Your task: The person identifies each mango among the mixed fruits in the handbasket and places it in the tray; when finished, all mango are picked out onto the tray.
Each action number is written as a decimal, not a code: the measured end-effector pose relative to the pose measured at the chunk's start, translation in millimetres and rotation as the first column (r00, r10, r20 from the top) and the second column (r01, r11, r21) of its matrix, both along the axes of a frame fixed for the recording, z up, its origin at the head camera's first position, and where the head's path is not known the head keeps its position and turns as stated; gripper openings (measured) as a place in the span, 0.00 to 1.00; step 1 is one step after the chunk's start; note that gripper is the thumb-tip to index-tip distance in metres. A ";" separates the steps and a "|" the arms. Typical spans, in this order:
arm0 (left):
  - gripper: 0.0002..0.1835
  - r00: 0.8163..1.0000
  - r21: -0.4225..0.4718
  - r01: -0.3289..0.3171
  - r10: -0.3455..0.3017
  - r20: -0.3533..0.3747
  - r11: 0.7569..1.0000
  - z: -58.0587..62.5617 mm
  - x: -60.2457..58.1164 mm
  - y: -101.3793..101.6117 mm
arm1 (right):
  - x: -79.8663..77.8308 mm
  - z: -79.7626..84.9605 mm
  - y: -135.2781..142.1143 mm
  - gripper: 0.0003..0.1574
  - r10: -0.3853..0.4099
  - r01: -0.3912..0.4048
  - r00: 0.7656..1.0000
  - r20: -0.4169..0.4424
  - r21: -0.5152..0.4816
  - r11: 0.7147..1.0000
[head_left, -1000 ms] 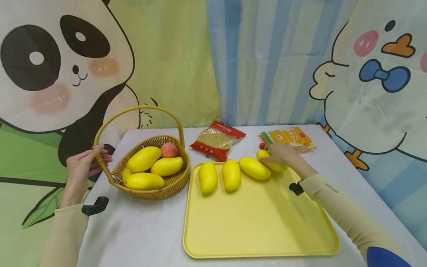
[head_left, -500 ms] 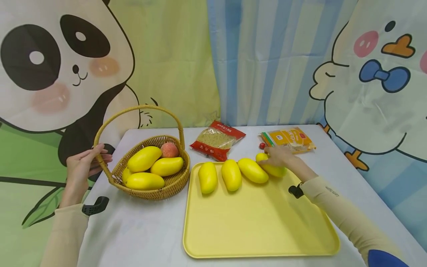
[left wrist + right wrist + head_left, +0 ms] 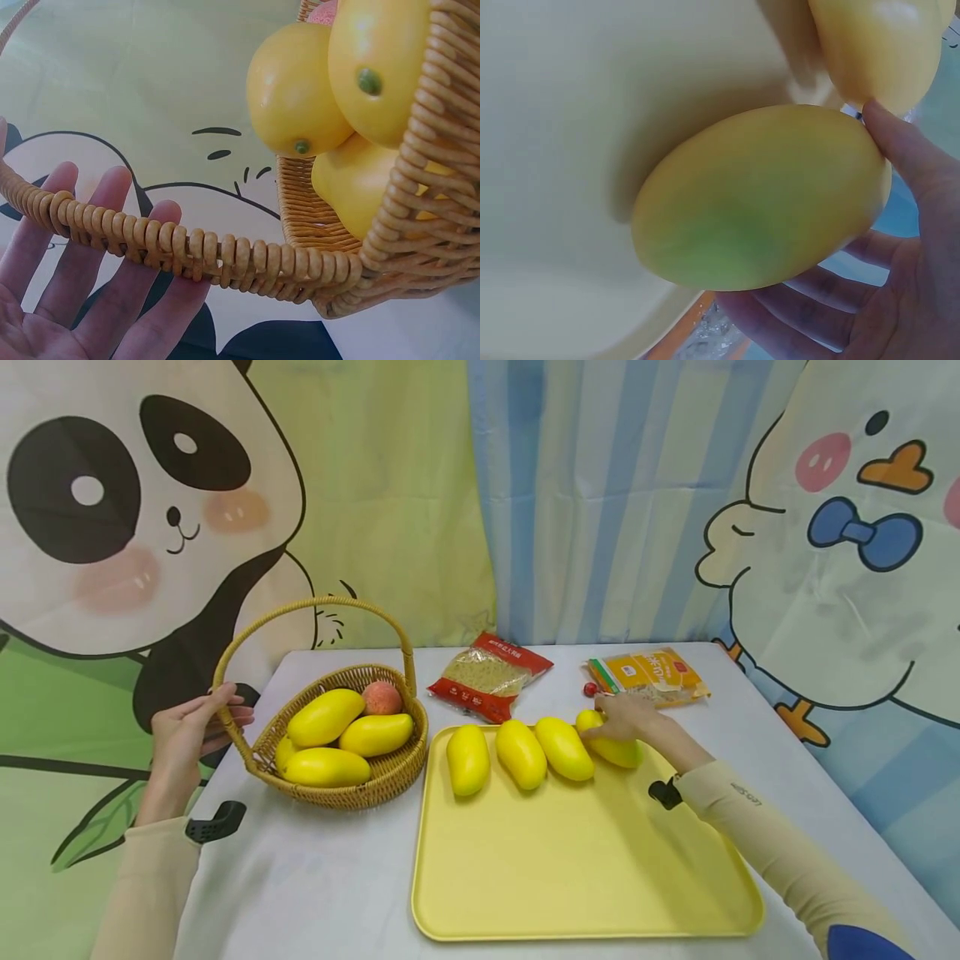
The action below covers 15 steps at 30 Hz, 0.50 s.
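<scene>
My left hand holds one side of the wicker basket's tall handle, with the fingers behind it and the thumb at its edge. Inside the basket lie several yellow mangoes and a peach. At the far edge of the yellow tray, my right hand grips a mango whose near end is greenish. Thumb and fingers lie along opposite sides of it. To its left, three more mangoes stand in a row, the closest one beside my right thumb.
A red and clear bag of yellowish grains lies behind the tray. An orange packet sits at the back right, with a small red ball-like thing beside it. White cloth covers the table; printed curtains hang behind.
My right hand has turned its mango to a steeper slant. The mango beside it has shifted left and turned steeper, and the one beyond tilts more. My left hand has stayed on the handle.
</scene>
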State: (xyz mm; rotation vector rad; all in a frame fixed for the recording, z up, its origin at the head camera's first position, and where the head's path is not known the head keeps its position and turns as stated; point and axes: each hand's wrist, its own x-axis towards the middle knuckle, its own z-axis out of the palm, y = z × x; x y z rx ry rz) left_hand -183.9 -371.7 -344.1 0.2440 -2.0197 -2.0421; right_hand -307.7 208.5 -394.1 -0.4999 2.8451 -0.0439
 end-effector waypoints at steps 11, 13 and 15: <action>0.11 1.000 0.002 0.002 -0.002 -0.001 1.000 -0.8 -0.6 -0.4 | -0.9 5.5 -2.0 0.42 0.003 -0.002 0.999 0.033 -0.029 1.000; 0.11 1.000 0.001 0.000 0.000 0.000 1.000 -0.9 -0.9 -0.7 | -2.6 9.8 -4.0 0.42 0.004 -0.001 0.999 0.044 -0.067 0.998; 0.11 1.000 0.001 -0.001 0.001 0.002 1.000 -0.9 -1.0 -1.2 | -5.2 15.3 -8.4 0.40 0.003 0.001 0.999 0.035 -0.104 0.995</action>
